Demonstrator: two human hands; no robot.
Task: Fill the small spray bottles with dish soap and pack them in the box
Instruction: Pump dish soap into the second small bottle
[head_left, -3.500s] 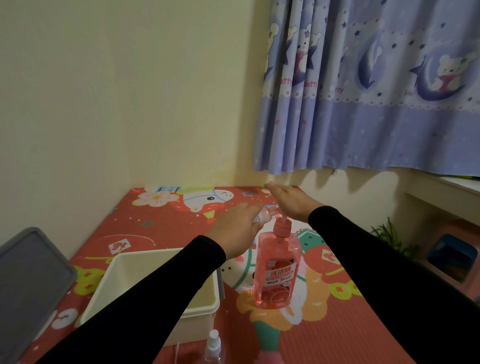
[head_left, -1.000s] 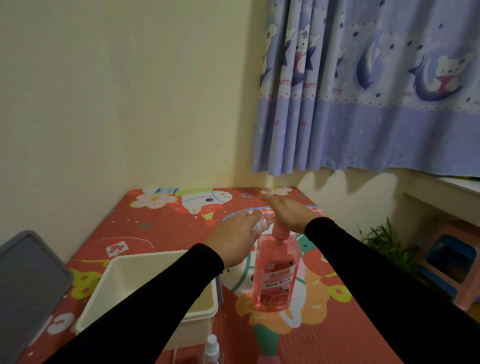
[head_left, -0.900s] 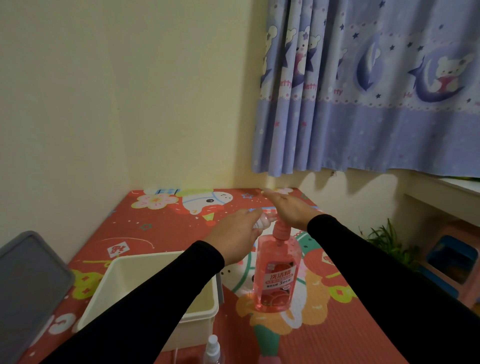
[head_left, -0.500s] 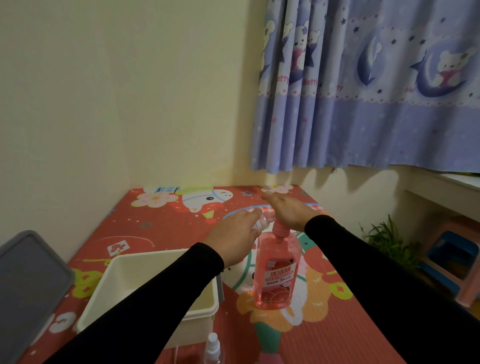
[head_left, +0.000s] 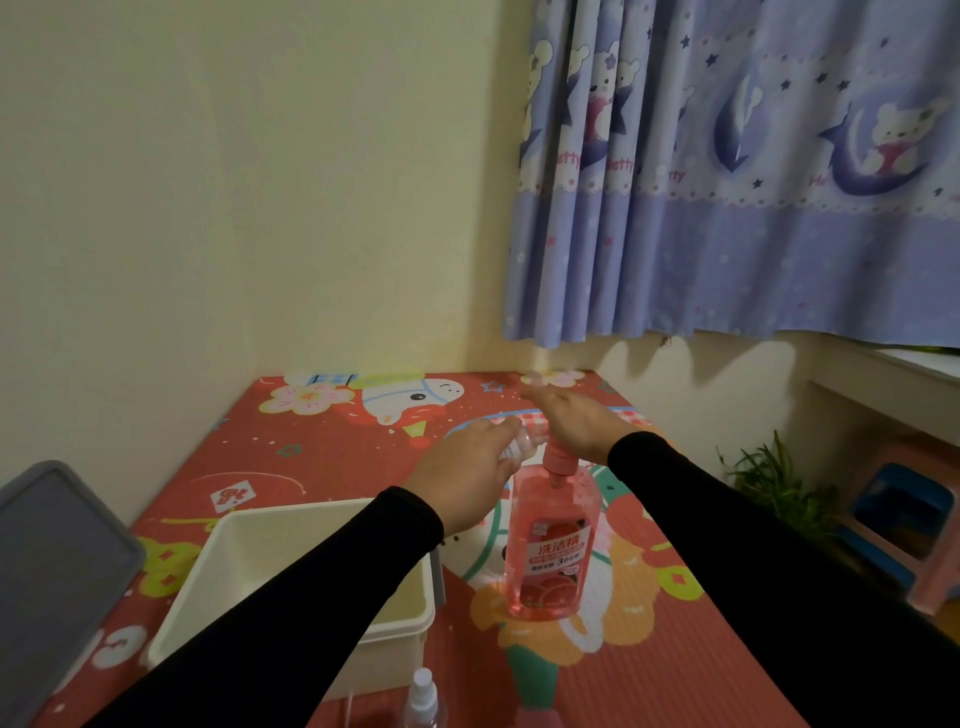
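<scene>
Dish soap bottle (head_left: 550, 551), pink and see-through with a pump top, stands upright on the red cartoon-printed mat (head_left: 649, 649) that covers the counter, just right of the box (head_left: 291, 582). The person's right hand (head_left: 576, 423) lies flat on the pump head, its fingers (head_left: 540, 397) straight and close together, pointing toward the wall. The left hand (head_left: 467, 473) grips a small clear spray bottle (head_left: 524, 446) at the pump's spout; its fingers are curled round the bottle, so only the bottle's clear end shows past the knuckles. Whether the small bottle touches the spout I cannot tell.

Both arms wear black sleeves. The box is a cream plastic tub, open on top, sitting under the left forearm. A grey lid (head_left: 52, 582) lies at the mat's left edge, apart from the box. Another small spray bottle with a white nozzle (head_left: 423, 696) stands at the near edge, just in front of the box. A blue curtain (head_left: 753, 182) with bear prints hangs at the back right, and a green plant (head_left: 774, 478) and a pink-and-blue stool (head_left: 904, 514) sit lower on the right.
</scene>
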